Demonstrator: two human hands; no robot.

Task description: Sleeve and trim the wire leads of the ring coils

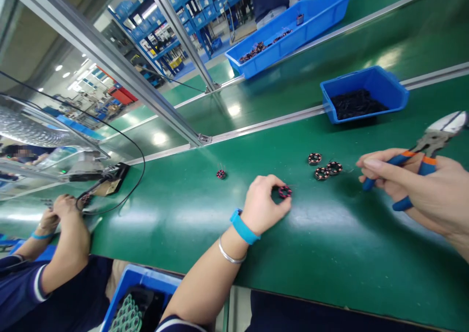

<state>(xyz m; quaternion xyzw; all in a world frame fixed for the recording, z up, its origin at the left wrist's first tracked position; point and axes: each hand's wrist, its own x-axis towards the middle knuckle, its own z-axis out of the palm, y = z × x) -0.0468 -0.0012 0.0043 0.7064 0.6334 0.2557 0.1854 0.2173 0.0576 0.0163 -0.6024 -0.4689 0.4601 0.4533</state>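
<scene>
On one green table point(330, 254), one blue bin point(392, 90) of black pieces is set at the back. One pair of pliers point(430, 145) is gripped in the right hand point(437, 188), its long axis slanted, nose pointed up and rightward. Five coil rings point(327, 173) are seen on the table: three clustered near the right hand, one lone ring point(220, 174) farther left, and one held ring point(285, 192), face up, pinched between the thumb and forefinger of the left hand point(261, 201).

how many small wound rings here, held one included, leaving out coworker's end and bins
5: a held ring in the left hand, a lone ring left of it, an upper ring, a lower ring and a right ring grouped between the hands. Others may be hidden.
</scene>
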